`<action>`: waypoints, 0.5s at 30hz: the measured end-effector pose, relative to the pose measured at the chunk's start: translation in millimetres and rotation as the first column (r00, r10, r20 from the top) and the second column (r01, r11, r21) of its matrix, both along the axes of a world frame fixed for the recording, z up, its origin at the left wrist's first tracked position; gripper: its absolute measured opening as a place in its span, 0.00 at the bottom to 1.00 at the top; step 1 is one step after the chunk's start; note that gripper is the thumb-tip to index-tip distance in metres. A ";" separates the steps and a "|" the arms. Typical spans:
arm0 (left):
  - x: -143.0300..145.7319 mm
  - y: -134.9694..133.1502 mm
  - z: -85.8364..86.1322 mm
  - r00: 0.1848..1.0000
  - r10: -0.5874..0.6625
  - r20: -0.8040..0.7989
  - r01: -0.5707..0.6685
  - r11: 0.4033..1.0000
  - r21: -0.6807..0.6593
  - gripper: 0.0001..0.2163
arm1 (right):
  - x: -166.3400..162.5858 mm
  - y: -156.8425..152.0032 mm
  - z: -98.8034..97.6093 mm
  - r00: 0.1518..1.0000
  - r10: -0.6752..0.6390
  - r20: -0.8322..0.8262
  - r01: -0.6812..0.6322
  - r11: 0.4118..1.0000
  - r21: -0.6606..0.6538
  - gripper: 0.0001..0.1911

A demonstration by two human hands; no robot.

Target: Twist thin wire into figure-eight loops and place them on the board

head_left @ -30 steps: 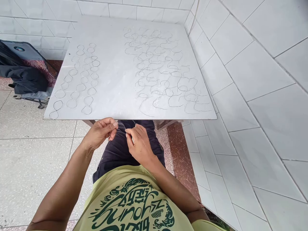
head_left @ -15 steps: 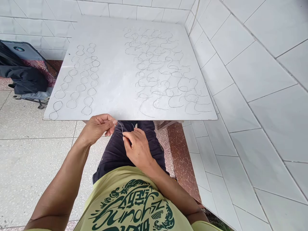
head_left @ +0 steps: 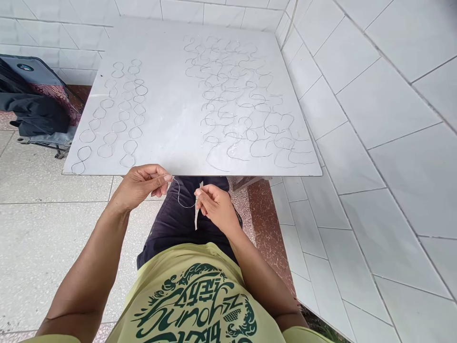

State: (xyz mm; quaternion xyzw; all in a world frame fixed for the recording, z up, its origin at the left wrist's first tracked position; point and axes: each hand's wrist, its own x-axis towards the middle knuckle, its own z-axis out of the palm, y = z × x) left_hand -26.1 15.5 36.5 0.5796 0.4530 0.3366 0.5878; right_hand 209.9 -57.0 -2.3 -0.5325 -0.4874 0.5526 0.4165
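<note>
Between my two hands, just off the table's front edge, a thin wire hangs in a curve. My left hand pinches one end of it between thumb and fingertips. At its other end, my right hand is closed on the wire and on a narrow pale strip, which stands out above and below the fingers; what the strip is made of I cannot tell. Figure-eight wire loops lie in columns on the left of the white table. Loose curved wires cover its right part.
A folding chair with dark cloth on it stands left of the table. A white tiled wall runs close along the right side, and another is behind the table. My lap is below my hands.
My right hand has turned and moved slightly right, so the pale strip now shows upright in it. The wire sags wider between my hands. My left hand stays nearly in place.
</note>
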 end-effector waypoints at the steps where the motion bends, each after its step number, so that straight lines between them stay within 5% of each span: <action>1: 0.6 0.0 -0.5 1.000 -0.006 -0.001 0.006 1.000 0.001 0.12 | -1.9 1.8 -1.8 0.996 0.021 -0.092 -0.026 0.998 -0.053 0.15; 3: 1.7 -0.6 -2.0 1.000 -0.001 0.005 0.001 1.000 -0.003 0.13 | -6.0 2.9 -3.4 0.984 0.024 -0.177 -0.041 0.995 -0.094 0.14; 8: 5.4 -14.6 -10.0 0.994 0.054 0.095 -0.048 0.997 -0.065 0.14 | -9.0 0.6 2.1 0.994 -0.054 -0.092 0.052 0.998 -0.018 0.16; 15: 28.3 -53.7 -26.1 0.950 0.108 0.292 -0.013 0.951 -0.308 0.18 | -6.6 3.2 5.2 0.982 -0.053 -0.182 0.040 0.996 -0.075 0.18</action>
